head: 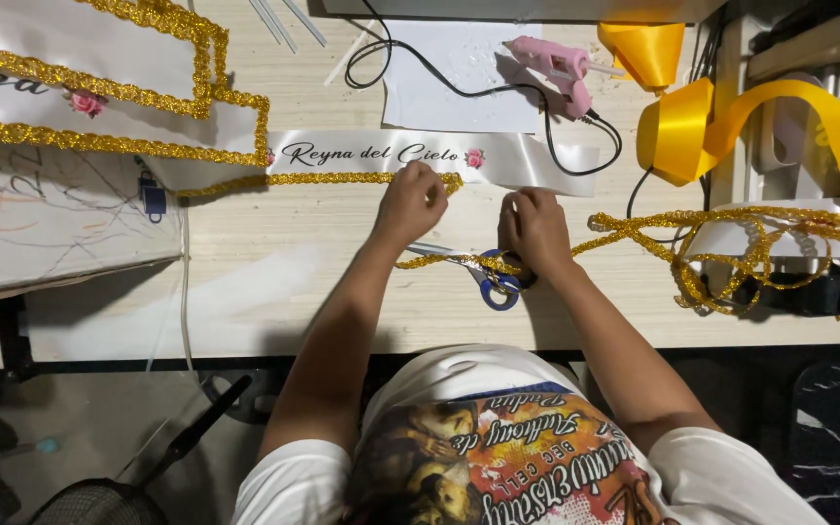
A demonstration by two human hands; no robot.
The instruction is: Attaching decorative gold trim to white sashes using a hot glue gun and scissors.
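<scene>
We note a light wooden table [274,262] bearing a white sash [527,156], gold trim [731,233], scissors [493,282], pink glue gun [556,66] and yellow ribbon [692,126].

Both forearms stretched forward from the bare elbows, converging slightly. Left hand [410,202] curled palm-down, knuckles up, fingertips pressed to the surface at the far end of its reach. Right hand [534,227] just beside it, a little nearer the body, fingers folded under into a loose fist, wrist straight. Hands close together but apart.
</scene>
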